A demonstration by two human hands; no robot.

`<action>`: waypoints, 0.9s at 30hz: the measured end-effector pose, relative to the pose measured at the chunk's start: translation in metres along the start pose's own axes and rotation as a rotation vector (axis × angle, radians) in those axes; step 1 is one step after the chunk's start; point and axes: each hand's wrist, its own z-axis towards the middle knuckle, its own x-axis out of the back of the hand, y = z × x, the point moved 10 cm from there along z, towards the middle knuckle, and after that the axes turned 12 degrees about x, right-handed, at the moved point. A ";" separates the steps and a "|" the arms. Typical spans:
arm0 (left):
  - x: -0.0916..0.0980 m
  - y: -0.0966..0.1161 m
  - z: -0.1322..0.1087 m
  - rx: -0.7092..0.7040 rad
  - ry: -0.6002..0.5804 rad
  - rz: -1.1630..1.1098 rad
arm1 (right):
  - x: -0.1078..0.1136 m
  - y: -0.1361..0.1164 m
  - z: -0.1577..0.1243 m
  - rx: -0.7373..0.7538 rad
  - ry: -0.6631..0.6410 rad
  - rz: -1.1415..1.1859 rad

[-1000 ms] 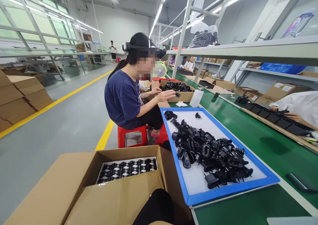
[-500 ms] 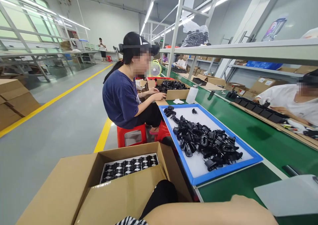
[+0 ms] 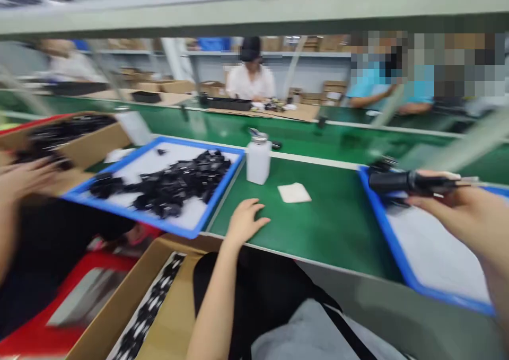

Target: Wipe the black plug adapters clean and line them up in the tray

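Your left hand [image 3: 244,222] lies flat, fingers spread and empty, on the belt [image 3: 330,227] at centre, likely as a brace, while your right hand [image 3: 457,203] at right grips a blurred black part [image 3: 397,182] over the tray [image 3: 382,227]

A long black part [image 3: 397,182], blurred by motion, is held level in the closed right hand [image 3: 457,201], just above the far left corner of a blue-rimmed tray [image 3: 392,243] lined in white.
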 end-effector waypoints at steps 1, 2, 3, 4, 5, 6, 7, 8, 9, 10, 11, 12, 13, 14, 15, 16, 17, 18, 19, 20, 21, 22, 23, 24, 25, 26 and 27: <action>-0.002 0.001 0.004 -0.009 -0.001 0.011 | 0.021 0.027 -0.016 -0.130 0.028 -0.034; -0.004 0.002 0.006 -0.025 -0.005 0.021 | 0.036 0.053 -0.036 -0.253 0.027 -0.058; -0.005 0.003 0.008 -0.035 -0.007 0.031 | 0.044 0.078 -0.057 -0.355 0.005 -0.065; -0.006 0.003 0.009 -0.037 -0.008 0.041 | 0.045 0.099 -0.077 -0.433 -0.031 -0.046; -0.007 0.003 0.008 -0.035 -0.012 0.051 | 0.040 0.117 -0.095 -0.485 -0.075 -0.004; -0.008 0.002 0.007 -0.030 -0.015 0.061 | 0.031 0.131 -0.107 -0.510 -0.116 0.054; -0.008 0.002 0.006 -0.025 -0.018 0.069 | 0.018 0.141 -0.114 -0.511 -0.156 0.115; -0.008 0.001 0.004 -0.023 -0.019 0.075 | 0.004 0.147 -0.116 -0.494 -0.198 0.167; -0.007 0.001 0.003 -0.024 -0.018 0.079 | -0.010 0.151 -0.113 -0.470 -0.239 0.209; -0.007 0.002 0.002 -0.026 -0.016 0.082 | -0.024 0.153 -0.106 -0.442 -0.267 0.240; -0.007 0.002 0.002 -0.028 -0.015 0.085 | -0.035 0.154 -0.097 -0.413 -0.283 0.266; -0.007 0.002 0.002 -0.028 -0.016 0.088 | -0.044 0.154 -0.087 -0.389 -0.288 0.285; -0.007 0.002 0.002 -0.028 -0.018 0.091 | -0.051 0.153 -0.077 -0.372 -0.285 0.296; -0.007 0.002 0.002 -0.026 -0.021 0.093 | -0.056 0.153 -0.068 -0.359 -0.276 0.297; -0.008 0.002 0.002 -0.024 -0.022 0.094 | -0.059 0.152 -0.062 -0.349 -0.261 0.282; -0.008 0.002 0.002 -0.022 -0.021 0.093 | -0.059 0.153 -0.057 -0.350 -0.235 0.250; -0.008 0.002 0.002 -0.020 -0.019 0.090 | -0.057 0.155 -0.055 -0.362 -0.202 0.209; -0.008 0.001 0.002 -0.019 -0.017 0.085 | -0.053 0.157 -0.055 -0.379 -0.170 0.165; -0.008 0.001 0.002 -0.018 -0.015 0.082 | -0.049 0.159 -0.055 -0.390 -0.152 0.128; -0.008 0.000 0.002 -0.017 -0.012 0.079 | -0.046 0.160 -0.055 -0.391 -0.161 0.099; -0.008 -0.001 0.001 -0.017 -0.010 0.078 | -0.043 0.162 -0.054 -0.385 -0.193 0.076; -0.009 -0.001 0.001 -0.017 -0.009 0.079 | -0.039 0.164 -0.052 -0.374 -0.238 0.058; -0.009 -0.002 0.001 -0.018 -0.010 0.082 | -0.033 0.168 -0.046 -0.365 -0.276 0.037; -0.010 -0.002 0.001 -0.020 -0.012 0.084 | -0.024 0.174 -0.038 -0.360 -0.285 -0.002; -0.010 -0.003 0.001 -0.024 -0.016 0.087 | -0.013 0.181 -0.025 -0.355 -0.263 -0.056; -0.010 -0.003 0.000 -0.027 -0.022 0.090 | -0.002 0.188 -0.009 -0.339 -0.224 -0.122; -0.011 -0.003 0.000 -0.029 -0.026 0.094 | 0.005 0.195 0.010 -0.305 -0.186 -0.183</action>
